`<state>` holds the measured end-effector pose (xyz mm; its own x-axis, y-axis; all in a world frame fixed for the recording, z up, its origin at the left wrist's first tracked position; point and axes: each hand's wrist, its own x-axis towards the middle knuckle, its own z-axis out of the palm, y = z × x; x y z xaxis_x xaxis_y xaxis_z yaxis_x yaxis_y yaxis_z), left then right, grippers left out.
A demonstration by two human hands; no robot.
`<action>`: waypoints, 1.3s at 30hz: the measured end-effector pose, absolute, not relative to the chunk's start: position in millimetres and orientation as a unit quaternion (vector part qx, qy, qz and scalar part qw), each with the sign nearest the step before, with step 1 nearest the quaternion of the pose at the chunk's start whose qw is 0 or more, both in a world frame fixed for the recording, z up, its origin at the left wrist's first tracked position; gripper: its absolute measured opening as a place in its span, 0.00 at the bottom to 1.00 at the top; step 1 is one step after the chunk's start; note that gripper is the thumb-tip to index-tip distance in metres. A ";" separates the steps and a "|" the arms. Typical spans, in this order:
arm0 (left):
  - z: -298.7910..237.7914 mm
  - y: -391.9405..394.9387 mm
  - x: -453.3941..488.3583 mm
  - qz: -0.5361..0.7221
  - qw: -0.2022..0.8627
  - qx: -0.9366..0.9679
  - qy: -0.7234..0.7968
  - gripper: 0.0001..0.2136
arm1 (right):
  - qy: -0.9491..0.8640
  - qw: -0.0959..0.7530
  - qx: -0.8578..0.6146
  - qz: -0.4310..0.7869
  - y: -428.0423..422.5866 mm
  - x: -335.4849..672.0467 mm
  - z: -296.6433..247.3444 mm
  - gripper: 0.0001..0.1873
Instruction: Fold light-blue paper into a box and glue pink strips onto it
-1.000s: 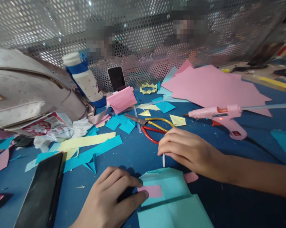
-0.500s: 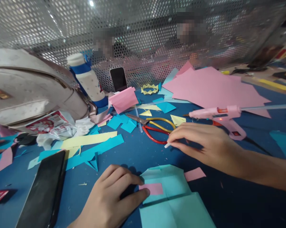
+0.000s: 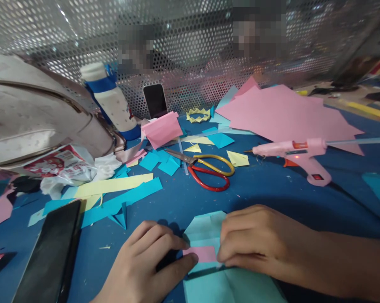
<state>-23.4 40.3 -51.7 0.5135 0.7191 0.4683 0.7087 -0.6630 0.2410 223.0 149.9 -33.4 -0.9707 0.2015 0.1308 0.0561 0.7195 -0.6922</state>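
A folded light-teal paper point(image 3: 205, 225) lies on the blue table at the bottom centre, with a small pink paper rectangle point(image 3: 202, 253) on it. My left hand point(image 3: 145, 265) rests at the paper's left edge, thumb and fingertips pinching toward the pink piece. My right hand point(image 3: 256, 242) lies curled on the teal paper just right of the pink rectangle, fingertips pressed at its edge. What sits under those fingers is hidden.
Red-and-yellow scissors point(image 3: 209, 166) and a pink glue gun point(image 3: 299, 153) lie beyond the hands. Pink sheets point(image 3: 281, 113), paper scraps, a bottle point(image 3: 109, 101), a bag point(image 3: 35, 113) and a dark phone point(image 3: 49, 252) crowd the table. Other people sit behind a perforated metal screen point(image 3: 190, 42).
My right hand came back from near the scissors, down onto the teal paper beside the pink rectangle. The loose pink scrap to its right is no longer visible. My left hand stayed put.
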 end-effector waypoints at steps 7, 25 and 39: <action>-53.6 39.3 -22.3 0.282 0.013 0.864 0.418 0.07 | -0.931 0.110 -0.072 0.341 149.1 221.3 -36.2 0.09; -56.1 37.6 -23.6 0.291 0.066 0.846 0.442 0.06 | -0.945 0.088 -0.069 0.309 147.0 223.6 -35.4 0.10; -52.3 37.1 -17.7 0.305 0.069 0.825 0.470 0.06 | -0.985 0.163 -0.023 0.051 140.4 210.5 -28.2 0.14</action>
